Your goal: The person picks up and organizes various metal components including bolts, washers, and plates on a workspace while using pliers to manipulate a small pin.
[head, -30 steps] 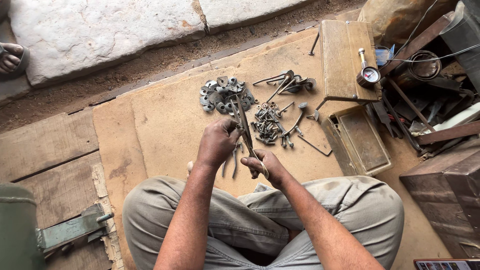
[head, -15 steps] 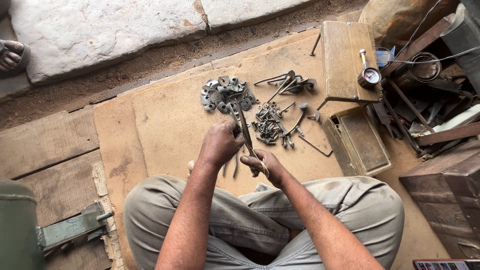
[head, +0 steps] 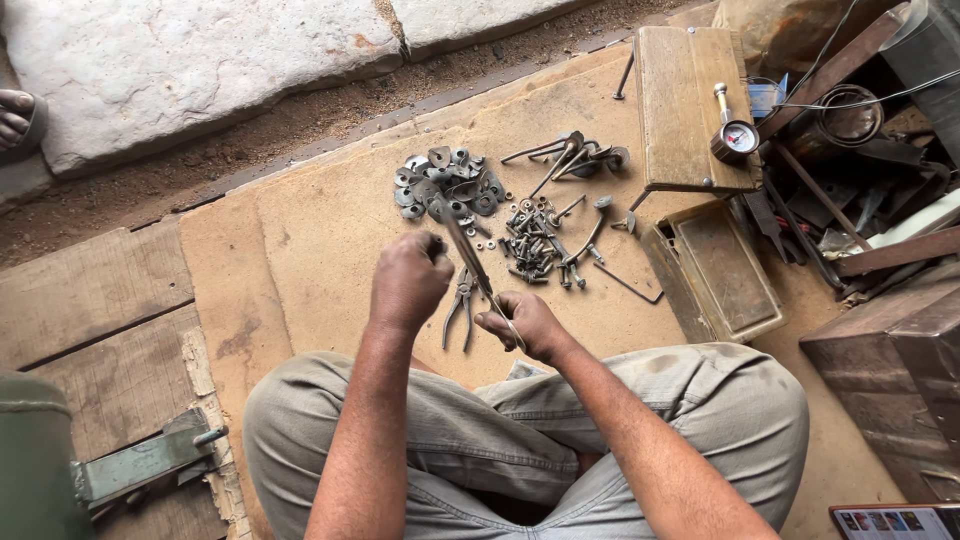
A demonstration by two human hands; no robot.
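Note:
My right hand (head: 527, 325) grips the lower end of a long, slim metal tool (head: 462, 245) whose head points up and left toward a pile of washers (head: 450, 185). My left hand (head: 410, 280) is closed in a fist against the tool's shaft, about halfway along it. A pair of pliers (head: 460, 308) lies on the brown cardboard sheet (head: 320, 230) between my hands. I sit cross-legged, with both knees in grey trousers at the bottom of the view.
A heap of bolts (head: 535, 245) and some spanners (head: 570, 155) lie past the washers. On the right are a wooden stool (head: 680, 100) carrying a round gauge (head: 735, 138), a metal tray (head: 715, 270) and scrap clutter. Another person's sandalled foot (head: 15, 115) is at far left.
My left fist has shifted slightly up and left along the tool. My right hand keeps its grip in about the same place.

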